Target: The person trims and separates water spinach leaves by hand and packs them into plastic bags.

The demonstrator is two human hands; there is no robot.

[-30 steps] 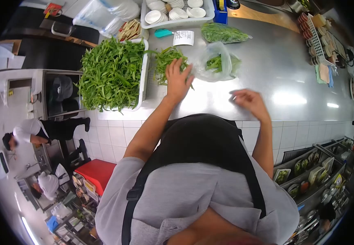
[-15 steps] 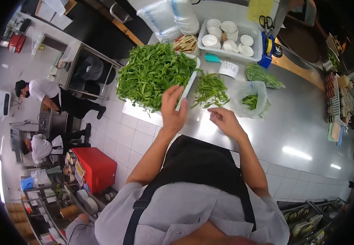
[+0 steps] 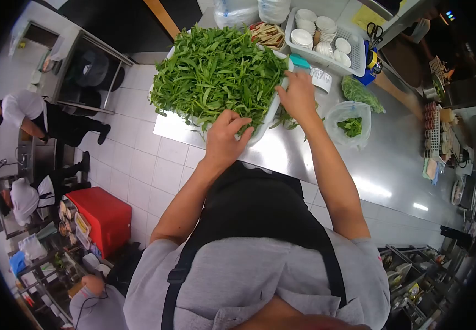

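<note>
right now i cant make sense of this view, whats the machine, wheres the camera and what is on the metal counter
There is no machine: these are a person's two bare hands, seen by a camera worn on the head, looking forward and down. On the shiny steel counter stands a white plastic tub heaped with long green leaves. Right of it lie a clear plastic bag with some greens inside and a pale plastic basket of small white dishes. The left hand is at the leaves' near edge, the right hand at the tub's right rim. Whether either grips anything is unclear.
</note>
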